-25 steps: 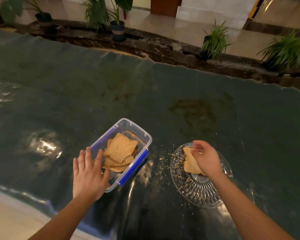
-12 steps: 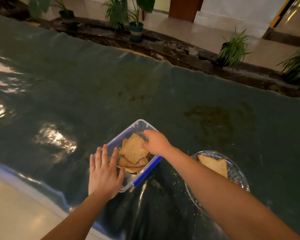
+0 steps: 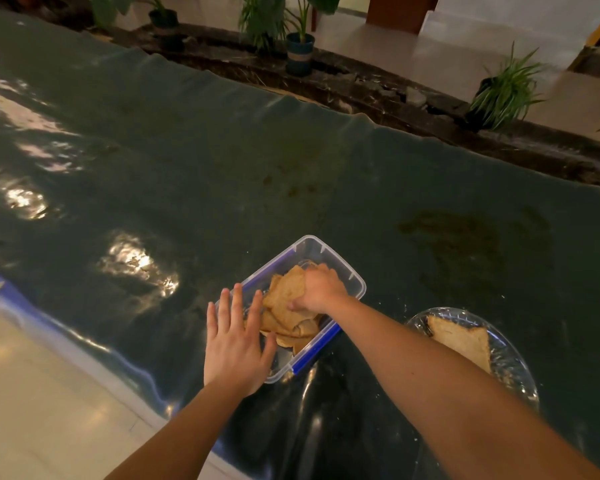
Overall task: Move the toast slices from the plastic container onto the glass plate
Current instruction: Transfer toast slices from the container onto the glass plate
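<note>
A clear plastic container (image 3: 340, 263) with blue clips sits on the dark green table cover and holds several toast slices (image 3: 284, 327). My right hand (image 3: 321, 289) is inside the container, its fingers closed around the top toast slice (image 3: 286, 289), which is tilted up. My left hand (image 3: 234, 337) lies flat with spread fingers on the container's near left corner. To the right stands the glass plate (image 3: 513, 372) with one toast slice (image 3: 461, 339) on it; my right forearm crosses its near left edge.
Crumbs lie on the cover between container and plate. A brown stain (image 3: 454, 233) marks the cover behind the plate. The table's near edge (image 3: 84, 341) runs along the left over a pale floor. Potted plants (image 3: 300, 46) stand beyond the far edge.
My right hand left the toast on the glass plate, crossed left into the container and closed on the top slice. My left hand stayed on the container's corner.
</note>
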`<state>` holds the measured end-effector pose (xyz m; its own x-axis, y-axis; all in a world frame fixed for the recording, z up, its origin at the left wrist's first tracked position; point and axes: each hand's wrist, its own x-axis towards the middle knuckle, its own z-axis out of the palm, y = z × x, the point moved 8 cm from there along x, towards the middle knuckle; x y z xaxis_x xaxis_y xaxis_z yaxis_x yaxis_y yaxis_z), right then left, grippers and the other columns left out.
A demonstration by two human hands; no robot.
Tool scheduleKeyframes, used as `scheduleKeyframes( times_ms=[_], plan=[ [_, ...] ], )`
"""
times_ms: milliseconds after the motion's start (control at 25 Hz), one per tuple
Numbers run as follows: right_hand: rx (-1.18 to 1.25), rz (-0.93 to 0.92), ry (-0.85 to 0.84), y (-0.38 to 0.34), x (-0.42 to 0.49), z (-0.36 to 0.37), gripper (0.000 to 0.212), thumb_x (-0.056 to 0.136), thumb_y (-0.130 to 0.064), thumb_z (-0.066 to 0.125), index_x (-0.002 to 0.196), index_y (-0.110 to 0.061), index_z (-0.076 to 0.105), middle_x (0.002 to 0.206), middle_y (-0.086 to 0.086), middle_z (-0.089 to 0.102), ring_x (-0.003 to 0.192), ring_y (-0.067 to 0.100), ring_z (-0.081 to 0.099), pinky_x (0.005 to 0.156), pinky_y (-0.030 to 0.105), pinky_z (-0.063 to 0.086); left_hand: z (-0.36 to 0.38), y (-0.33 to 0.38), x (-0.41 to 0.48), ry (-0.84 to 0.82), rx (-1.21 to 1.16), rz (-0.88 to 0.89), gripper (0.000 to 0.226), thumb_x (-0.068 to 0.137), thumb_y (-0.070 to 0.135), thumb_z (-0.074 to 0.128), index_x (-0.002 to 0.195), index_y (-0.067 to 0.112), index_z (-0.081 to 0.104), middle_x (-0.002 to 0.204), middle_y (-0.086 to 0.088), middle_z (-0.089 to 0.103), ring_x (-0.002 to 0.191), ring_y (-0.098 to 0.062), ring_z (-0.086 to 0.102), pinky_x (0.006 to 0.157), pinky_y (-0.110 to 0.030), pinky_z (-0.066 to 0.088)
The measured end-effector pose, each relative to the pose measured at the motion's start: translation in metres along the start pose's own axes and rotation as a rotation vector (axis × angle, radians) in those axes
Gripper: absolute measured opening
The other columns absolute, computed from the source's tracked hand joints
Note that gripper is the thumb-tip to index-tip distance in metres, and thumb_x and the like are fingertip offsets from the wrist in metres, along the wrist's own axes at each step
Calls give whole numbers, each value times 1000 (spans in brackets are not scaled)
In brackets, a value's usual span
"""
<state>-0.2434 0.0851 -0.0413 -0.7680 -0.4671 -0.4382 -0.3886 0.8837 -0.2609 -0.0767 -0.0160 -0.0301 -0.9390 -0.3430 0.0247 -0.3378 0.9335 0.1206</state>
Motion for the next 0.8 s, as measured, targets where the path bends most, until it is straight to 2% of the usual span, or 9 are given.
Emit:
scheduleKeyframes(
  times_ms=[160, 280, 400, 560, 640, 800],
  plan=[
    [71, 11, 105, 2, -2, -10, 70, 67, -47, 82, 124, -22, 51, 125, 9, 51, 116, 30, 49, 92, 45, 48, 1, 0, 0, -2, 5, 1, 72, 95, 59, 27, 157, 26, 14, 166, -14, 6, 154, -33, -5, 123, -52, -5],
    [122, -37, 230, 1, -7, -23, 48, 73, -39, 79, 113, -23, 57, 113, 4, 58, 106, 25, 54, 81, 37, 51, 1, -1, 0, -10, 9, -7, 72, 95, 59, 26, 157, 26, 13, 167, -13, 4, 154, -33, -7, 123, -52, -4],
    [240, -58, 189, 2, -12, -22, 29, 82, -34, 72, 105, -24, 57, 101, 0, 66, 93, 20, 63, 74, 32, 54, 1, -1, 0, -14, 2, -12, 72, 95, 61, 21, 157, 26, 10, 167, -12, 2, 153, -32, -8, 123, -52, -6],
    [439, -36, 168, 6, -23, -25, 22, 82, -32, 72, 95, -30, 54, 95, -7, 63, 88, 14, 61, 67, 24, 48, 0, 0, -1, -21, -11, -13, 73, 95, 63, 19, 157, 25, 9, 167, -12, 2, 153, -32, -8, 124, -53, -2],
    [579, -3, 176, 12, -30, -29, 23, 80, -31, 74, 90, -32, 54, 94, -8, 64, 88, 12, 61, 67, 24, 50, 0, -1, -1, -27, -12, -15, 74, 95, 64, 18, 157, 25, 8, 167, -12, 1, 153, -32, -8, 124, -54, -1],
    [947, 78, 199, 33, -51, -39, 24, 76, -24, 79, 91, -28, 61, 97, -5, 68, 92, 14, 65, 77, 37, 59, -1, -1, -1, -29, -34, -13, 76, 94, 65, 19, 157, 24, 9, 167, -12, 2, 153, -31, -8, 124, -54, -1]
  ],
)
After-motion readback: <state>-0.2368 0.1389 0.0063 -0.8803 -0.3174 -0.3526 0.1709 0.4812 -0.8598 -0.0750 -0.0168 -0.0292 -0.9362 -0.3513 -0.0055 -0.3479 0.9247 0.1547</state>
